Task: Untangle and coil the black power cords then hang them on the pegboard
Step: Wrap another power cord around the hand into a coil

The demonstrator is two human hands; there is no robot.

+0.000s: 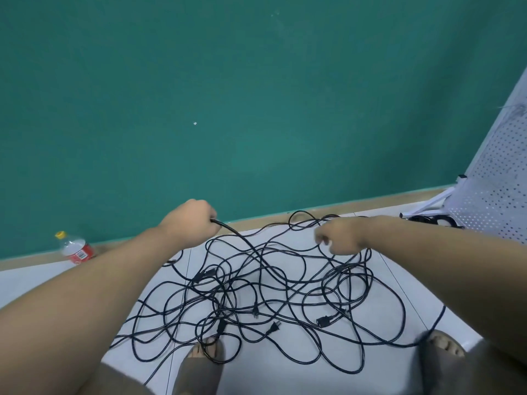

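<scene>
My left hand (194,220) grips one black cord (242,240), which runs down into the tangled power cords (271,295) on the floor (285,372) at lower centre. My right hand (342,238) hovers blurred over them, so I cannot tell its grip. The pegboard (496,189) stands at the right edge.

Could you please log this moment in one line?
left hand: grips one cord; right hand: above cords, blurred; cords: tangled on floor; pegboard: right
</scene>
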